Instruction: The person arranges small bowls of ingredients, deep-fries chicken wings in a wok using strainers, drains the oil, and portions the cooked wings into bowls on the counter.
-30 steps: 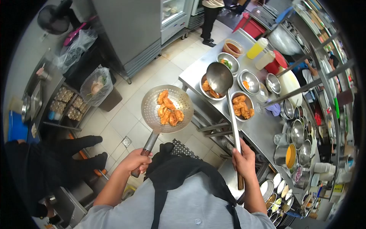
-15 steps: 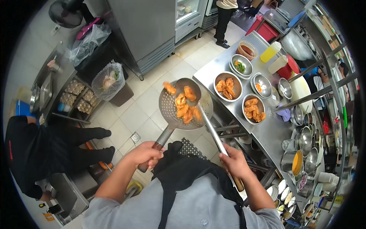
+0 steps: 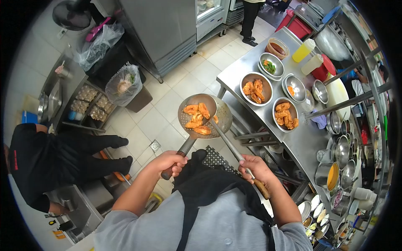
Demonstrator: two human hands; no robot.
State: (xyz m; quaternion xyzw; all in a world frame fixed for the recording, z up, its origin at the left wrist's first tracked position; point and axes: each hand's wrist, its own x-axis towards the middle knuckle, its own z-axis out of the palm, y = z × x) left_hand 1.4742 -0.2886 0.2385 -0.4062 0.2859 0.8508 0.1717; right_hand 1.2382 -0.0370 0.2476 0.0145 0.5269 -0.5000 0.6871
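Note:
My left hand (image 3: 172, 163) is closed round the dark handle of a perforated skimmer (image 3: 224, 119), held over the floor. My right hand (image 3: 254, 167) grips the long handle of a metal ladle (image 3: 228, 144), whose bowl lies in or over the skimmer. Several pieces of fried chicken (image 3: 197, 115) are gathered there; whether all of them rest in the ladle or some on the skimmer I cannot tell. On the steel table to the right, two metal bowls (image 3: 243, 90) (image 3: 276, 119) hold more fried pieces.
The steel table (image 3: 234, 73) also bears a tub of red sauce (image 3: 277, 48), a yellow squeeze bottle (image 3: 304, 50) and stacked bowls. A lined bin (image 3: 140, 99) stands ahead left. A person in black (image 3: 54, 161) is at the sink on the left; another person's legs (image 3: 250, 21) show at the top.
The ladle has come from above the table's bowls down to the skimmer. The fried pieces, spread over the skimmer before, are now grouped at its left side. Both hands keep their hold.

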